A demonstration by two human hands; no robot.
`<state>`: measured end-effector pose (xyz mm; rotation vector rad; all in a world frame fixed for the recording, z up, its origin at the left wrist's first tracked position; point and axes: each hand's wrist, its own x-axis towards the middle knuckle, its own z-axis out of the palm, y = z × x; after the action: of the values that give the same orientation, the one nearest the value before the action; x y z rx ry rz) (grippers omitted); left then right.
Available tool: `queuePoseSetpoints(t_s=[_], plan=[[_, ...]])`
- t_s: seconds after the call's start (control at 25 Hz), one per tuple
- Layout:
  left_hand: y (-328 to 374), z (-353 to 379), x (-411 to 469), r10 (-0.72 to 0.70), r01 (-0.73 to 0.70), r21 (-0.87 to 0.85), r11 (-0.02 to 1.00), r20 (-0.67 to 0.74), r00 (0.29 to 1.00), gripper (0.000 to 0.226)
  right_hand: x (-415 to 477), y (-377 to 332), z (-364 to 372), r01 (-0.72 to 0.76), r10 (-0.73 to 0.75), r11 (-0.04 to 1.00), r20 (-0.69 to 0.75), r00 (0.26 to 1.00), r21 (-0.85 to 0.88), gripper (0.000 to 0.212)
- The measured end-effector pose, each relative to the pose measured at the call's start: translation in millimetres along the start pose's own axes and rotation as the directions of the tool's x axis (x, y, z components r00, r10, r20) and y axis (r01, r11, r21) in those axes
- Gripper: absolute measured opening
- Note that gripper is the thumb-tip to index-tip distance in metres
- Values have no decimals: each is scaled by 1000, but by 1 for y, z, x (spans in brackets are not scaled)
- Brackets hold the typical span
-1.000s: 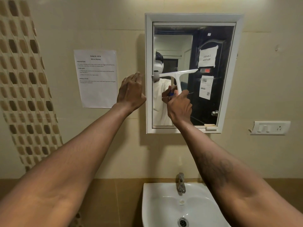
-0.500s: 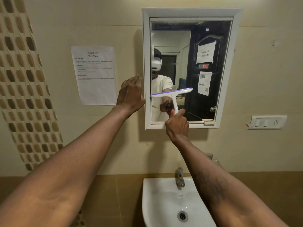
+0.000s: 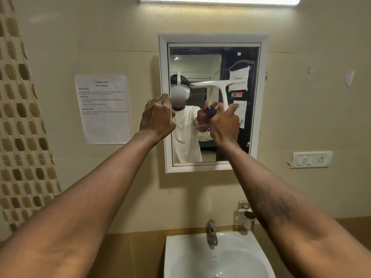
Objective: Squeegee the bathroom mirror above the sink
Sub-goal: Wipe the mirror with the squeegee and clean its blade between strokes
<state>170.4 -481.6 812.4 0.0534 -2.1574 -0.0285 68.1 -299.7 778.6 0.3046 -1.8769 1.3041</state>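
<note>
A white-framed mirror (image 3: pixel 197 64) hangs on the beige wall above the sink. A white T-shaped squeegee (image 3: pixel 217 84) lies against the glass at about mid-height, its blade level and toward the right half. My right hand (image 3: pixel 224 126) is closed around the lower end of its handle. My left hand (image 3: pixel 156 117) sits on the mirror's left frame with its fingers curled over the edge. The glass reflects a person in a white shirt and a dark door with paper notices.
A printed sheet (image 3: pixel 102 109) is taped to the wall left of the mirror. A white sink (image 3: pixel 180 255) with a metal tap (image 3: pixel 211 233) lies below. A switch plate (image 3: pixel 310 159) is at the right, a metal holder (image 3: pixel 246 215) beside the tap, and patterned tiles (image 3: pixel 22 121) at far left.
The squeegee dropped from mid-mirror to near the bottom edge, and now it is back up at mid-height, further right. My left hand stayed on the frame. The view has tilted and pulled back.
</note>
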Motion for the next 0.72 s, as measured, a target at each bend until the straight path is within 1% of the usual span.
queuePoseSetpoints(t_s=[0.12,0.24,0.4,0.56,0.72], plan=[[13,2,20,-4,4,4,1000,14,1000,61,38,-12,-2,46,-44,999,-52,998,28,36],[24,2,39,13,-13,5,1000,-4,1000,61,69,-23,-1,66,-61,997,-100,993,45,35],[30,1,54,37,-36,25,999,-30,999,60,97,-27,5,97,-89,993,-118,989,61,34],[31,5,61,44,-43,32,999,-26,999,60,115,-25,11,125,-115,990,-134,984,68,33],[32,13,63,43,-43,18,999,-28,999,62,122,-19,18,110,-99,991,-135,986,73,34]])
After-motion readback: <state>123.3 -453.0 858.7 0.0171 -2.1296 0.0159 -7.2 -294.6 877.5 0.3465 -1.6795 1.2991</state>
